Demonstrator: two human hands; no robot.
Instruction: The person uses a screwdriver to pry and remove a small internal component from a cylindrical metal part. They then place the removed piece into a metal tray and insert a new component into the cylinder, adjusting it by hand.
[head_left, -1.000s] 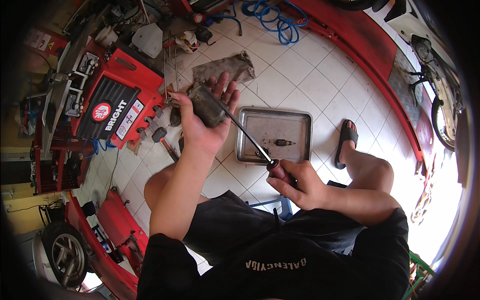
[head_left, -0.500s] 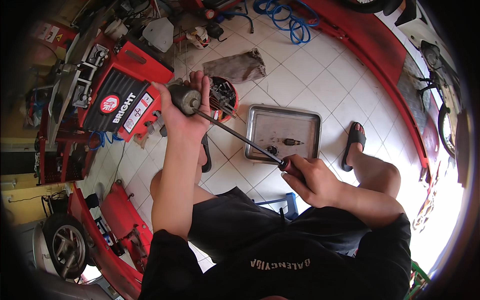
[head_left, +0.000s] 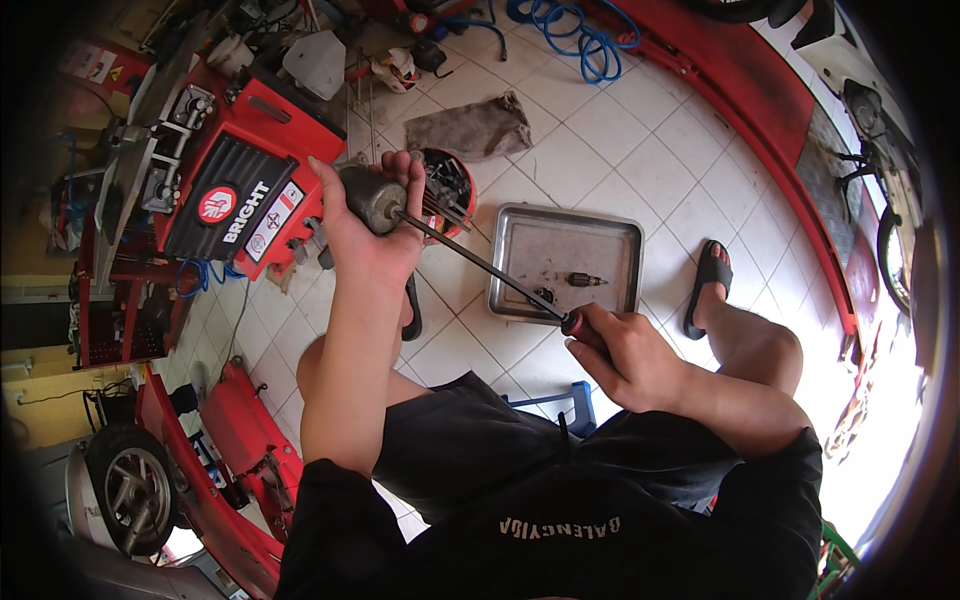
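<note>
My left hand [head_left: 372,250] is wrapped around a grey cylindrical motor housing [head_left: 374,198], its end turned toward my right. In my right hand [head_left: 640,362] is the dark red handle of a long screwdriver [head_left: 483,262]. The screwdriver's thin shaft runs up to the left, and its tip meets the centre of the housing's end; whether it sits in a slot is too small to tell. Below the shaft, on the floor, stands a metal tray [head_left: 634,240]. A motor armature [head_left: 584,280] and a small dark round part [head_left: 545,296] lie in it.
Behind my left hand stands a red bucket [head_left: 460,170] of tools and metal parts. A dirty grey cloth [head_left: 468,127] lies beyond it. To the left is a red tyre-changing machine [head_left: 225,200]. A blue hose [head_left: 590,45] coils at the far side. A red lift rail [head_left: 760,130] curves along the right.
The fingers of my left hand have curled in a little around the housing. The housing and screwdriver have shifted very slightly; both hands keep their hold.
</note>
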